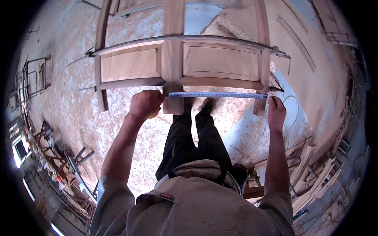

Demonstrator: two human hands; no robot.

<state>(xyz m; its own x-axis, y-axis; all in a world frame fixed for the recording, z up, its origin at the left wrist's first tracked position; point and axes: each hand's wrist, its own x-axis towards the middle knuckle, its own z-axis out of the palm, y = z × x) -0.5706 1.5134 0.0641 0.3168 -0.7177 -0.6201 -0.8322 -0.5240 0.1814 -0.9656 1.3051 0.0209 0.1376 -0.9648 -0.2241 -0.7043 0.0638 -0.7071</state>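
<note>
Across the brown panelled wooden frame lies a long dark metal clamp; left hand and right hand grasp a whitish tape blade, tan timber strips rightward.

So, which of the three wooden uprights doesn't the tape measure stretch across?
The left upright, beyond the left hand. The tape measure spans from the wide middle upright to the right upright.
</note>
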